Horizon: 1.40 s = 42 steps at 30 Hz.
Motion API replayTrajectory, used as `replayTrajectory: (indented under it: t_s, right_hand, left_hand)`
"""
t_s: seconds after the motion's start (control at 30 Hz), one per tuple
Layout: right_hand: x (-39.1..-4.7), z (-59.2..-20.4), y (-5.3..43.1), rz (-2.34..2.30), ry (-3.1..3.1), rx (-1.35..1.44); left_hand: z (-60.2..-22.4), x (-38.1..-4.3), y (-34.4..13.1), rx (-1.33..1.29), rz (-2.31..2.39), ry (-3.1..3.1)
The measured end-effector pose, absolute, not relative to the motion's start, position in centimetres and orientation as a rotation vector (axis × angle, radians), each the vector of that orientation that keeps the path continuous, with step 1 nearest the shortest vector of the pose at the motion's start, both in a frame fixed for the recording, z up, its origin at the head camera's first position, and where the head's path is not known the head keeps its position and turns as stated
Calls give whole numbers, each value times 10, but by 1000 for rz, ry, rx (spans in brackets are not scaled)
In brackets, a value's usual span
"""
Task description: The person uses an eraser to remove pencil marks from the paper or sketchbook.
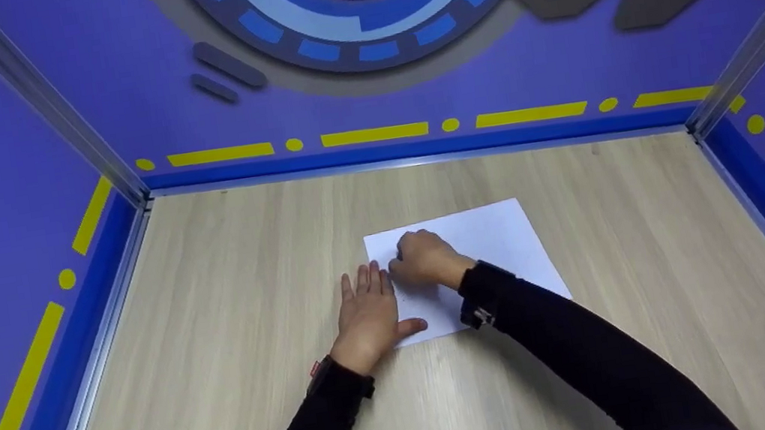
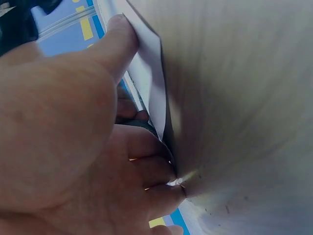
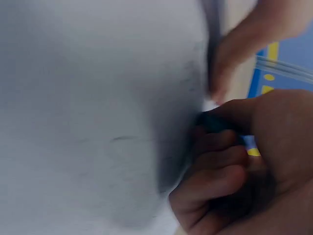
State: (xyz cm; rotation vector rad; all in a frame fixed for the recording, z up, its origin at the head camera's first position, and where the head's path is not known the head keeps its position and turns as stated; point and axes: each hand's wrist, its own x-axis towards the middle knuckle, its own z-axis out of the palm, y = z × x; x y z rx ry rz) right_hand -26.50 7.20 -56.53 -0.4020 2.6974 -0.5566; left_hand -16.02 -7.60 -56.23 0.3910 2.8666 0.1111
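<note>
A white sheet of paper lies on the wooden table, with faint grey marks on it in the right wrist view. My left hand lies flat along the paper's left edge, fingers pointing away and the thumb spread over its near left corner. Over the left part of the sheet, my right hand grips a small dark teal thing between thumb and curled fingers. Most of that thing is hidden inside the fist, and I cannot tell its kind.
Small dark specks lie on the table beside the left fingers. Blue-purple panels with yellow marks enclose the back and both sides of the wooden table. A metal strip runs along the table's back edge.
</note>
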Motion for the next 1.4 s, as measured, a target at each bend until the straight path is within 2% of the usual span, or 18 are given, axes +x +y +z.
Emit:
replayTrajectory:
  t_s: [0.23,0.5,0.9,1.13,1.4]
  right_hand:
    - [-259,-558,109,-610,2716,-281]
    - [-258,-577,196,-749,2756,-328]
    - [-233,-562,283,-661,2743,-51]
    - [-227,-553,290,-608,2751,-44]
    - [-225,-543,263,-691,2711,-116]
  left_hand:
    - [-560,-161,-72,373,96,2873]
    - [-562,-160,-73,365,84,2838]
    - [-564,-160,-72,356,110,2825]
    - [-562,-158,-72,383,141,2830]
    - [-563,-159,-74,392,129,2824]
